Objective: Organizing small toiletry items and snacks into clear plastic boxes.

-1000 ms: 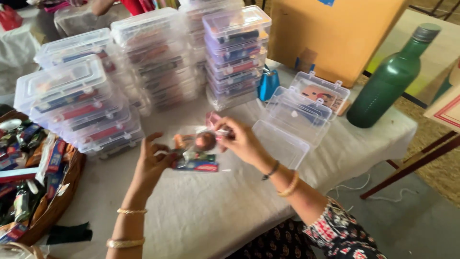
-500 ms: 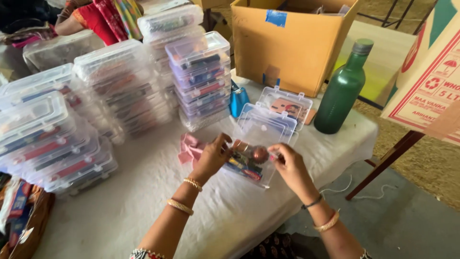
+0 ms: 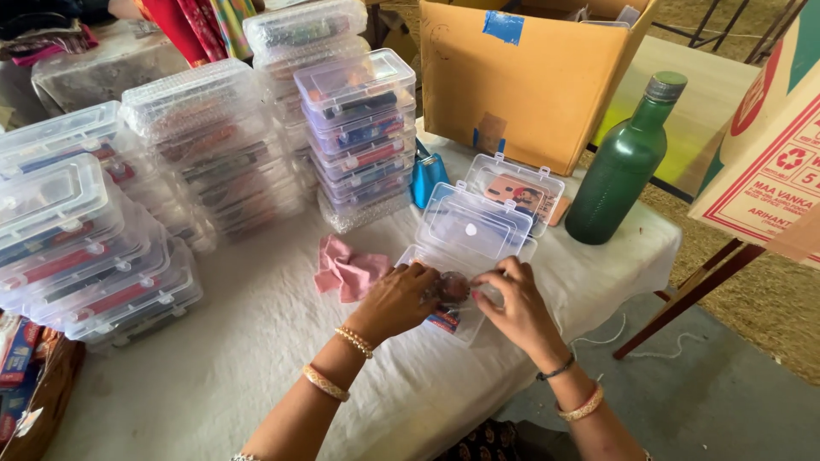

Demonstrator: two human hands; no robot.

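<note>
Centre frame: left hand (image 3: 400,299) and right hand (image 3: 514,300) both pinch a small round brownish item (image 3: 453,288) between them, over the open clear box (image 3: 468,248) on the desk (image 3: 256,341).

Clear glossy plastic boxes (image 3: 359,128) in stacks; matt cardboard carton (image 3: 521,81); smooth green glass bottle (image 3: 619,166) — metal cap; soft pink cloth (image 3: 346,269); table cover (image 3: 256,341) — matt white fabric, creased.

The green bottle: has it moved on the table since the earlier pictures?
No. The green bottle stands right of the open clear box, as before; only the camera shifted.
</note>
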